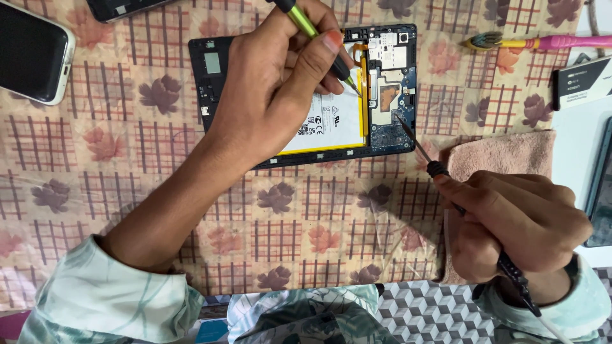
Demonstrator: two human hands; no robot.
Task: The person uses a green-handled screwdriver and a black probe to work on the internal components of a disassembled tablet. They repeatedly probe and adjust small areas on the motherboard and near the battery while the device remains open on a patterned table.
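Spread across the whole worktop (pixel 95 191) is a checked cloth printed with brown and pink leaves, likely there to cushion what lies on it. Largest on it, toward twelve o'clock, is an opened tablet (pixel 389 83) lying back-up with its cover off, so the white battery (pixel 335 121) and blue circuit board (pixel 398 130) face upward within reach of the tools. At three o'clock a pink towel (pixel 503 156) lies flat under the right forearm. A white-edged phone (pixel 32 57) rests screen-up at ten o'clock, well apart from the work. A pink-handled brush (pixel 542 43) lies at one o'clock.

The left hand (pixel 274 95) reaches over the tablet, fingers closed around a green-and-black screwdriver (pixel 303 22), its tip down at the orange flex strip beside the battery. The right hand (pixel 516 220) is closed on a slim black-handled probe (pixel 437 169), held low and slanted so its point meets the board's lower edge.
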